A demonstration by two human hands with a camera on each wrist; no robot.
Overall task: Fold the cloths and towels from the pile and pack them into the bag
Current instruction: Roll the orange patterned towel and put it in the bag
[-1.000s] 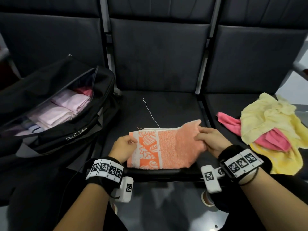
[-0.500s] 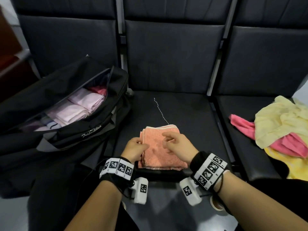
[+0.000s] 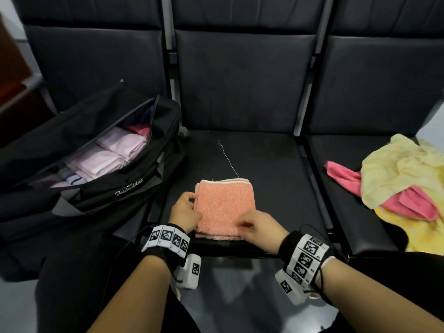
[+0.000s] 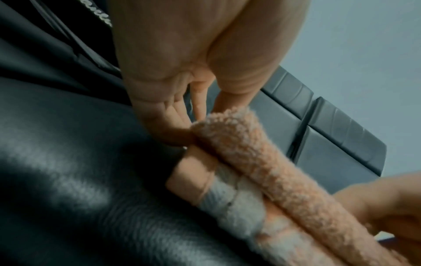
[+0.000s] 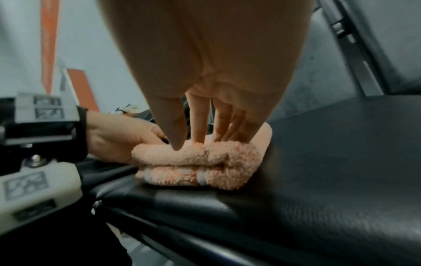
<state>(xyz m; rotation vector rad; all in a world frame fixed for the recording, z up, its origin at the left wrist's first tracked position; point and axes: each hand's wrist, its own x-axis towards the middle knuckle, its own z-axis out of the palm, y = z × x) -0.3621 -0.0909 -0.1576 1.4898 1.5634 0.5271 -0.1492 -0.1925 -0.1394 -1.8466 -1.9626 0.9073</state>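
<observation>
An orange towel [image 3: 224,207] lies folded into a thick square near the front of the middle seat [image 3: 276,176]. My left hand [image 3: 192,209] is at its left edge; in the left wrist view the left hand [image 4: 193,124] pinches the upper fold of the towel [image 4: 262,162]. My right hand [image 3: 249,224] rests on the near right corner. In the right wrist view its straight fingers [image 5: 200,131] and thumb press down on top of the towel [image 5: 196,162]. The open black bag [image 3: 125,188] stands to the left with folded pink cloths [image 3: 115,152] inside.
On the right seat lies the loose pile: a yellow cloth [image 3: 403,171] over a pink one [image 3: 346,179]. A loose white thread [image 3: 227,158] trails behind the towel. Dark seat backs rise behind, and the seat's front edge runs just under my wrists.
The right hand folded the towel's right half over to the left, making a square. It then drew back to the near right corner. The left hand stayed at the left edge.
</observation>
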